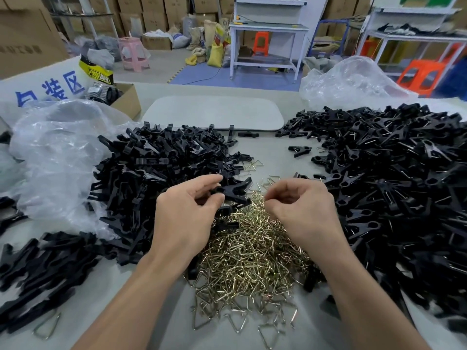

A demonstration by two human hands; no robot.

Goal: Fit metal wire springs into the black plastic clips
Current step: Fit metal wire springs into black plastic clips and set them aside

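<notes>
My left hand (187,213) pinches a black plastic clip (233,192) between thumb and fingers, just above the far end of a heap of brass-coloured wire springs (250,261). My right hand (300,205) hovers beside it with fingers curled, its fingertips pinched at the top of the spring heap; whether a spring sits between them I cannot tell. A large pile of black clip halves (141,188) lies to the left. Another pile of black clips with springs fitted (394,178) lies to the right.
Crumpled clear plastic bags lie at the left (58,152) and far right (348,79). A grey tray (214,112) sits at the table's far side, a cardboard box (126,97) to its left. More black parts (38,271) lie near left.
</notes>
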